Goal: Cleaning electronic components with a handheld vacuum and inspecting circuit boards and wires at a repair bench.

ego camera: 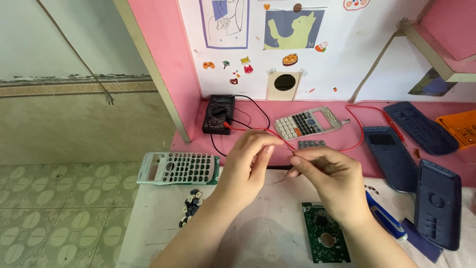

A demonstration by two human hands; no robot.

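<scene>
Left hand (246, 166), right hand (327, 173), fingers pinching thin red wire (286, 145), bare end frayed

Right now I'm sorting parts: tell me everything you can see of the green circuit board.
The green circuit board lies flat on the white table, near its front edge, just below the right hand. It is a long rectangle, dark green, dotted with small solder points, with a round silvery disc near its lower middle. Nothing grips it; the right forearm passes beside it.

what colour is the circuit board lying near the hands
Green, with a round silvery cell on it; the circuit board shows in the head view.
</scene>
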